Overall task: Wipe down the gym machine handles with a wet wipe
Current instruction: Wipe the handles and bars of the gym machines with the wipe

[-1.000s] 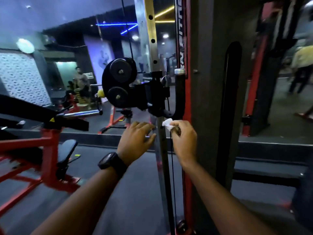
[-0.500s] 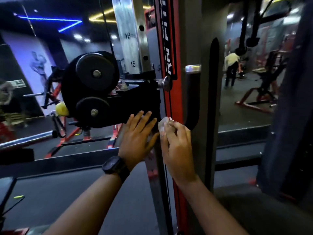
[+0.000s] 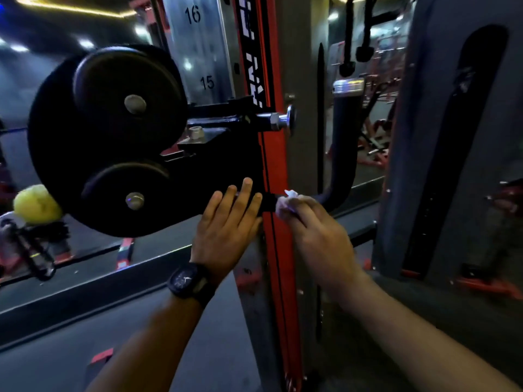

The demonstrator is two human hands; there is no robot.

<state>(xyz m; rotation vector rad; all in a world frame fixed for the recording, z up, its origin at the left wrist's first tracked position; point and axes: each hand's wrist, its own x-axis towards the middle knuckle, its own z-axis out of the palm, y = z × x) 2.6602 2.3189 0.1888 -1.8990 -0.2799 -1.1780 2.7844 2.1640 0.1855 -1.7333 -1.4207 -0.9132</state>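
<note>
**A:** From the head view, where are the hands?

**B:** Both are up at the cable machine, mid-scene. The left hand (image 3: 229, 222) is released. Its fingers are straight and lie flat on the black carriage (image 3: 215, 165), just left of the red upright (image 3: 283, 292). There is a black watch (image 3: 188, 281) on that wrist.

**A:** And the right?

**B:** The right hand (image 3: 314, 230) is grasping the wet wipe (image 3: 285, 200), a small crumpled white wad pinched at the fingertips. A corner of it pokes up above the fingers.

**A:** Where is the wipe on the machine?

**B:** It is at the low end of the black handle (image 3: 342, 154), where the bar comes out from the carriage, just right of the red upright. Blur keeps me from telling whether it touches the bar or sits just beside it. From there the handle curves right and rises upright to a chrome cap (image 3: 348, 87).

**A:** What is on the left?

**B:** A big round black pulley housing (image 3: 56, 137) carries two wheels, one above the other, each with a metal bolt at its centre. A yellow ball (image 3: 35, 203) is at its lower left edge.

**A:** And farther back?

**B:** A steel post (image 3: 198, 52) marked 15 and 16 rises behind the carriage. A chrome pin knob (image 3: 285, 120) sticks out to the right, across the red upright. At the far right stands a grey panel (image 3: 424, 137) with a tall dark slot.
</note>
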